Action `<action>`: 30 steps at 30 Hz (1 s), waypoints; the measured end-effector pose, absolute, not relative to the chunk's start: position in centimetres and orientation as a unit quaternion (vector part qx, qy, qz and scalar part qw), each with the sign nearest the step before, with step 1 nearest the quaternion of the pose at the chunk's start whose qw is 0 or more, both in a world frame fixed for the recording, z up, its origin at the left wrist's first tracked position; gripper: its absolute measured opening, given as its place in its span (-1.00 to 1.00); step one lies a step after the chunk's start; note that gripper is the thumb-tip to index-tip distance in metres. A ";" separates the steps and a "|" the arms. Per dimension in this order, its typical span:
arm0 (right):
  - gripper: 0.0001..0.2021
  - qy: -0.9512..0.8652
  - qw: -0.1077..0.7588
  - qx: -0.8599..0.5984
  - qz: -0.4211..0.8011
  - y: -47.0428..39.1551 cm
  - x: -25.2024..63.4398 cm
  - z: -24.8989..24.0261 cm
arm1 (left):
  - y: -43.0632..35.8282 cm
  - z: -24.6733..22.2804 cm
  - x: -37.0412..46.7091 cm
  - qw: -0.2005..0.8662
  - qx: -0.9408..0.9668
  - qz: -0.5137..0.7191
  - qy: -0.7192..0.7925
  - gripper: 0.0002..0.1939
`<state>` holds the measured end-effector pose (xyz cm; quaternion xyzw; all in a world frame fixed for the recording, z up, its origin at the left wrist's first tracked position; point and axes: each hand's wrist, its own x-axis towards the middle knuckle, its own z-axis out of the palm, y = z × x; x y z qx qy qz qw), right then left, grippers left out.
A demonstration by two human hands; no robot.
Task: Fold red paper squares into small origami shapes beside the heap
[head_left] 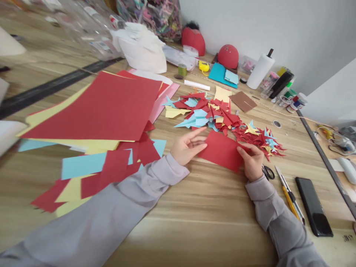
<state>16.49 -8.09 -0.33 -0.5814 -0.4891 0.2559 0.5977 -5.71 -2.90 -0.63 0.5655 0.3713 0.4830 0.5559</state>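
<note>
A red rectangular sheet of paper (221, 150) is held between my two hands, above the wooden table. My left hand (189, 146) pinches its left edge between thumb and fingers. At the right edge, my right hand (251, 159) grips the paper with the thumb on top. Just beyond lies a heap of folded paper pieces (200, 116) in red, blue and yellow, some shaped like paper planes. Smaller pointed folded pieces (263, 135) continue the heap to the right. Cut paper pieces (83, 165) lie scattered by my left forearm.
Large red sheets (111, 107) are stacked at left over yellow ones. To the right lie black-handled scissors (268, 171), a yellow utility knife (290, 198) and a black phone (314, 205). A yellow tape measure (204, 66), red pincushion (228, 56) and several bottles stand at the back.
</note>
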 end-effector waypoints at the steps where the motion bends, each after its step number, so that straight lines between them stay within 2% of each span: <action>1: -0.86 -0.512 0.598 -0.574 0.224 -8.3 16.3 -0.1 | -3.0 -0.6 -5.7 0.535 0.579 0.490 0.372 -0.46; 4: -0.93 -0.607 0.558 -0.551 0.131 -9.0 15.7 0.5 | -3.1 -0.5 -5.7 0.456 0.644 0.507 0.348 -0.82; 5: -0.93 -0.636 0.540 -0.544 0.090 -9.4 15.5 0.6 | -3.2 -0.4 -5.7 0.430 0.661 0.517 0.334 -0.86; 9: -0.91 -0.708 0.461 -0.531 -0.070 -10.5 15.4 0.7 | -3.5 -0.1 -5.8 0.309 0.701 0.569 0.300 -0.78; 15: -0.73 -0.734 0.389 -0.525 -0.186 -11.3 15.8 0.8 | -3.9 -0.5 -6.2 0.165 0.795 0.530 0.246 -0.79; 20: -0.61 -0.747 0.252 -0.592 -0.166 -12.2 13.5 1.5 | -3.7 -1.6 -5.9 0.113 0.883 0.413 0.190 -0.76; 26: -0.76 -0.780 0.177 -0.582 -0.150 -13.2 11.9 1.4 | -4.0 -1.9 -5.5 0.085 0.919 0.360 0.139 -0.78; 30: -0.90 -0.787 0.191 -0.581 -0.074 -13.3 12.3 1.0 | -4.8 -1.9 -5.4 0.123 0.905 0.365 0.181 -0.79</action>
